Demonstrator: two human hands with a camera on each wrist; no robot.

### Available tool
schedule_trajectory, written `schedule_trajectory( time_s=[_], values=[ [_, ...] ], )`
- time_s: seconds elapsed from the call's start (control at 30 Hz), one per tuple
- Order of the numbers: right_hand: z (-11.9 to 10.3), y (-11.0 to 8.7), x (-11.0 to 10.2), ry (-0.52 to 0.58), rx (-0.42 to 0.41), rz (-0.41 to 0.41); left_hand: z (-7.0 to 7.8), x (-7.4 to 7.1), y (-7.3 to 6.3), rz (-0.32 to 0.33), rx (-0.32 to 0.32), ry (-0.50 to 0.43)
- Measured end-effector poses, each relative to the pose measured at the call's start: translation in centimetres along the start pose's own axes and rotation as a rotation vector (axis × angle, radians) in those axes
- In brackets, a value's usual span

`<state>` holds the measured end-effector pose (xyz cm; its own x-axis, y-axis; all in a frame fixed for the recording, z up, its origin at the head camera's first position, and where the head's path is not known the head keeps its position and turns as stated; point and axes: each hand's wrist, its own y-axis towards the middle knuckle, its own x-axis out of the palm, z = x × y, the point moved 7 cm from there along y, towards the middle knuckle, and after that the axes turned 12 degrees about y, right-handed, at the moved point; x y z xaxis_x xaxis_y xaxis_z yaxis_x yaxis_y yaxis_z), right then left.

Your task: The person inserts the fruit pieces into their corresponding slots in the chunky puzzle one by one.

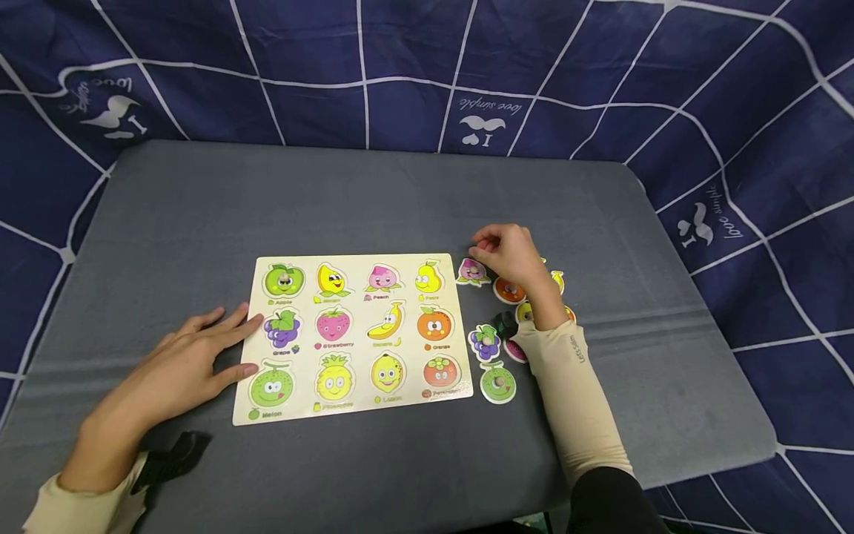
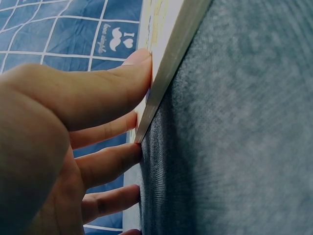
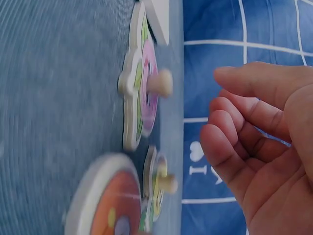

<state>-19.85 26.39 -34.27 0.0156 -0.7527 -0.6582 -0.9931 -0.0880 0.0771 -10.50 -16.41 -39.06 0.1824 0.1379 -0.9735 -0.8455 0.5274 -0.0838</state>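
Note:
A cream fruit puzzle board [image 1: 360,341] lies on the grey table, with fruit pictures in rows; the apple piece [image 1: 284,281] at its upper left has a knob. My left hand [image 1: 180,371] rests on the board's left edge with fingers extended, the thumb [image 2: 112,93] on its face in the left wrist view. My right hand [image 1: 510,256] hovers near the peach piece [image 1: 473,272] with its fingers loosely bent and nothing between them. The right wrist view shows that peach piece's round wooden knob [image 3: 162,83], apart from the fingertips.
Right of the board lie an orange piece [image 1: 508,291], a grape piece [image 1: 484,343], a melon piece [image 1: 498,383] and several others partly hidden under my right arm. A blue checked cloth [image 1: 414,74] hangs around the table [image 1: 320,200].

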Motion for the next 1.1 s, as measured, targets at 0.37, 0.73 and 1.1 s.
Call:
schedule_trajectory(
  time_s=[0.37,0.73,1.1],
  values=[
    [1.4,-0.1,-1.2,0.016,0.011,-0.002,0.1,-0.1,-0.1,0.010,-0.001,0.013],
    [2.9,-0.3,-2.2,-0.008,0.036,0.011,0.0,0.0,0.0,-0.001,0.001,0.012],
    [4.1,-0.5,-3.1,-0.039,0.079,0.010,0.1,-0.1,0.0,0.007,0.000,0.009]
  ],
)
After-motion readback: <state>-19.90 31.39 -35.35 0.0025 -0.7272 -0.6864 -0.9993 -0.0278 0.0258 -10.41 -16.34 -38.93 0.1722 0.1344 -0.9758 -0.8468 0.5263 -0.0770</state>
